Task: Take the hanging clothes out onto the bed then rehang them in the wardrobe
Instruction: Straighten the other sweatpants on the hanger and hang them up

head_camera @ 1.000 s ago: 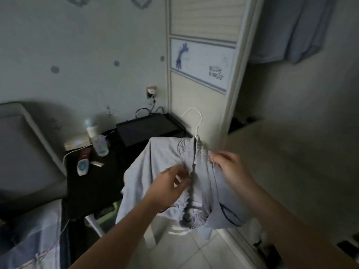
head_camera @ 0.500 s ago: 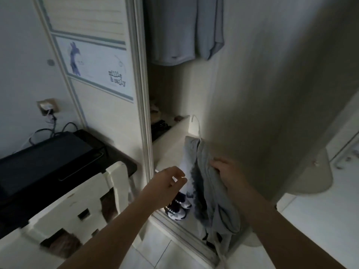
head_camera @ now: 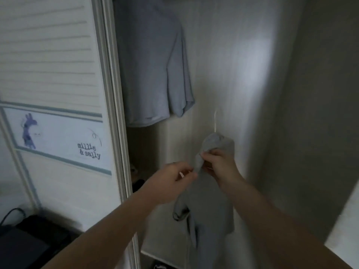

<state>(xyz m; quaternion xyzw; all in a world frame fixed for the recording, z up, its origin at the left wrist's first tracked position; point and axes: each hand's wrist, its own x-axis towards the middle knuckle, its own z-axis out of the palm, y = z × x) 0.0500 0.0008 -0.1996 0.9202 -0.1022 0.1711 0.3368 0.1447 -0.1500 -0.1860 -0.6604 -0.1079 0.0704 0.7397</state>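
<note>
My forearms reach forward from bottom edge, both raised at chest height before open wardrobe (head_camera: 223,74). My left hand (head_camera: 172,181) pinches edge of grey garment (head_camera: 209,206), fingers closed on cloth. My right hand (head_camera: 217,164) grips same garment near neck, fingers curled tight. Garment hangs on white hanger (head_camera: 215,121), hook up, blurred. Beyond, blue shirt (head_camera: 153,70) hangs inside wardrobe. Left, sliding door (head_camera: 58,74) panel reads "millie & sally" beside giraffe drawing.

Dim, motion-blurred, wide-angle edge distortion.
</note>
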